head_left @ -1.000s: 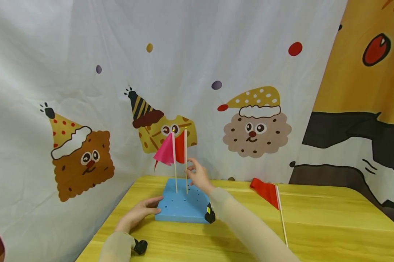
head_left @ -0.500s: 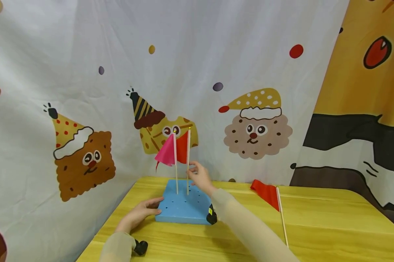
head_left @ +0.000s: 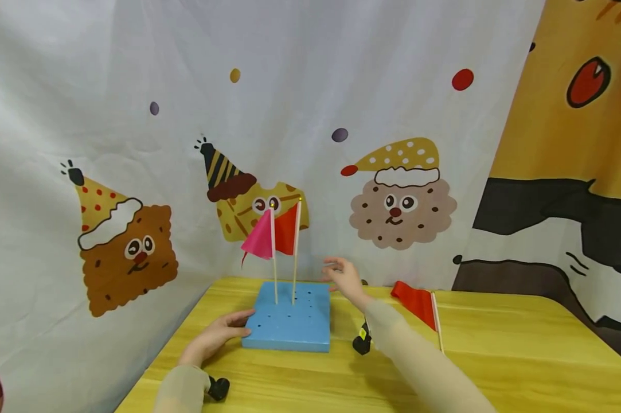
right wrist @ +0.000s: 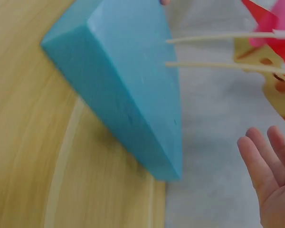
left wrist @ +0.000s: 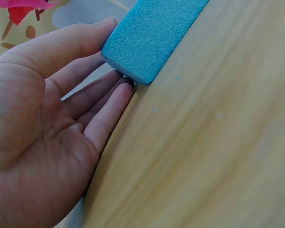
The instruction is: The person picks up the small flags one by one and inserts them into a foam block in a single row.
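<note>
A blue foam block (head_left: 300, 330) with small holes in its top lies on the table. A pink flag (head_left: 259, 238) and a red flag (head_left: 286, 230) stand in it on thin wooden sticks, the red one leaning slightly right. My left hand (head_left: 216, 337) rests against the block's left edge. In the left wrist view its extended fingers (left wrist: 109, 111) and thumb meet the block's corner. To the right of the block, my right hand (head_left: 347, 281) hangs in the air, holding nothing, its fingers loose. Another red flag (head_left: 417, 306) lies farther right, its stick partly behind my right sleeve.
The wooden table (head_left: 516, 344) extends to the right of the block. Behind it hangs a white cloth (head_left: 310, 115) printed with cartoon biscuits and cheese in party hats. Black wrist devices sit under both sleeves.
My right hand has let go of the standing red flag's stick and moved right, away from it. The left hand has stayed at the block's edge.
</note>
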Tool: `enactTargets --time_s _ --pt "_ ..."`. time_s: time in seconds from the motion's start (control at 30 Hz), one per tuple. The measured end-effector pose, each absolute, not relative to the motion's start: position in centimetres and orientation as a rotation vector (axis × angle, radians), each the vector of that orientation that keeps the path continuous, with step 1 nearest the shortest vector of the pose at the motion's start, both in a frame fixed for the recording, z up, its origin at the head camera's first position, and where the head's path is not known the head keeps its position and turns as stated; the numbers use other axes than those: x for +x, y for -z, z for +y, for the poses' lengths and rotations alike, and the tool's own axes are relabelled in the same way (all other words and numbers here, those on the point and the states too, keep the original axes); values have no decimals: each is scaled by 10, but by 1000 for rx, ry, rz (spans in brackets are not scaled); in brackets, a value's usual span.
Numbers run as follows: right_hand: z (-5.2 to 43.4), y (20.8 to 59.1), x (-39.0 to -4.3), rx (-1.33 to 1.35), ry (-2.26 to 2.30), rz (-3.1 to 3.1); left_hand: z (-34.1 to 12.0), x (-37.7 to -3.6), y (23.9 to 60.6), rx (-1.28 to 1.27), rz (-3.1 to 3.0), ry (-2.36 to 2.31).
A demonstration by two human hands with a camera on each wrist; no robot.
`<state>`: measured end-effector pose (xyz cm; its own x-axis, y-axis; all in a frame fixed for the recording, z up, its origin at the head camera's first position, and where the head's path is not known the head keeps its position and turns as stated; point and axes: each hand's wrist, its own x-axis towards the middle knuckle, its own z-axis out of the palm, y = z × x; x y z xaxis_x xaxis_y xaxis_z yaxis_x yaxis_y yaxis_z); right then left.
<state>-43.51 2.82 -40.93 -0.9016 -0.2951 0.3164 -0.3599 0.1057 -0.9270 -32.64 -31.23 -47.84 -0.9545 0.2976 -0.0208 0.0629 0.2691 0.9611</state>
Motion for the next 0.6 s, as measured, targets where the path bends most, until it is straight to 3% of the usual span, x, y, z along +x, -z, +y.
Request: enactTargets --time_s 0.6 --pt "214 407 -390 304 -1898 -2448 -314 -330 478 335 2350 -1733"
